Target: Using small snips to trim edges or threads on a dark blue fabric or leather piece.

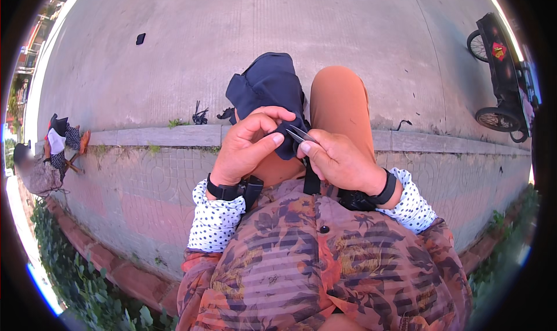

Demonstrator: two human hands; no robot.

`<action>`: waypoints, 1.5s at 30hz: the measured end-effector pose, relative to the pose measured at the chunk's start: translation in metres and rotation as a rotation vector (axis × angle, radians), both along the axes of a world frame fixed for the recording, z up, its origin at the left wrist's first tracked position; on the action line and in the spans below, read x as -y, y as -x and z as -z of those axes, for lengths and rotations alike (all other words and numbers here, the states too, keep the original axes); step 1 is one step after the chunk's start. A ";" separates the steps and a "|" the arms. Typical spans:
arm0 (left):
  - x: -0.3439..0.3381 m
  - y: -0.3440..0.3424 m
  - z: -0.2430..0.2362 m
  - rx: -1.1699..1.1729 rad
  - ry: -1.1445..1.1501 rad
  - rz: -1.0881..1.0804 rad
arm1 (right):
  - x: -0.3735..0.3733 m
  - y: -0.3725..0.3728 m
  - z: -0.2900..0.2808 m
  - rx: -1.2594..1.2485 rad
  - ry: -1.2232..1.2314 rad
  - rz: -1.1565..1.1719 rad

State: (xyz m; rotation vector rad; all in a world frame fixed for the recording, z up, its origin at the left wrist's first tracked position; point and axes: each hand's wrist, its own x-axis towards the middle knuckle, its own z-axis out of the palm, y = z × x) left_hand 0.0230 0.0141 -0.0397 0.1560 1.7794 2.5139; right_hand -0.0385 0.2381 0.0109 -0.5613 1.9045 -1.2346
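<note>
My left hand (pixel 246 148) is closed on a bunched piece of dark navy cloth (pixel 264 81), pinching it between thumb and fingers. The cloth drapes over my left knee, beside my bare right knee (pixel 339 99). In my right hand (pixel 342 165) is a slim metal pointed tool (pixel 299 135), like snips or tweezers, its tips against the cloth just right of my left thumb. A black strap (pixel 311 183) hangs below my hands. What the tips grip, if anything, is too small to tell.
A person (pixel 40 174) sits low at the far left with dark and white cloth. A concrete curb (pixel 174 136) crosses in front of me. Dark scraps (pixel 200 116) and a small black object (pixel 140 39) lie on the road. A wheeled cart (pixel 496 81) stands right. Plants (pixel 69 261) border the paving.
</note>
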 end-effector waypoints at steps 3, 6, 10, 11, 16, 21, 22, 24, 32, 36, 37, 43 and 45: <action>0.000 -0.001 -0.001 -0.009 0.024 0.000 | 0.001 -0.002 -0.001 -0.052 -0.001 0.006; -0.001 -0.003 0.001 -0.014 0.031 -0.006 | 0.001 -0.006 0.003 -0.156 0.022 0.026; 0.000 -0.003 -0.002 -0.012 0.065 0.004 | 0.000 -0.009 0.010 -0.288 0.064 0.049; 0.000 -0.003 -0.002 -0.014 0.074 0.001 | 0.000 -0.009 0.011 -0.289 0.064 0.048; 0.000 0.001 -0.001 -0.001 0.084 -0.002 | 0.000 -0.008 0.015 -0.409 0.087 0.070; 0.001 0.009 -0.001 0.004 0.098 0.014 | -0.001 0.000 0.010 -0.503 -0.003 0.020; 0.003 0.011 -0.003 0.000 0.102 0.011 | 0.000 0.003 0.008 -0.554 -0.018 -0.003; 0.009 0.002 -0.007 0.005 0.102 -0.021 | 0.006 -0.001 0.001 -0.559 -0.056 -0.043; -0.005 0.004 0.005 -0.053 0.077 0.056 | 0.001 -0.013 0.009 -0.596 -0.096 -0.002; 0.000 -0.010 0.003 -0.037 0.113 -0.018 | 0.005 -0.012 -0.001 -0.634 -0.059 -0.112; 0.002 -0.013 0.004 -0.026 0.093 -0.024 | 0.004 -0.009 0.000 -0.639 -0.041 -0.130; 0.006 -0.008 -0.002 -0.042 0.172 -0.037 | -0.011 0.010 0.014 -0.088 0.093 0.251; 0.006 -0.007 -0.005 -0.046 0.234 -0.030 | 0.007 0.010 0.009 -0.150 0.137 0.278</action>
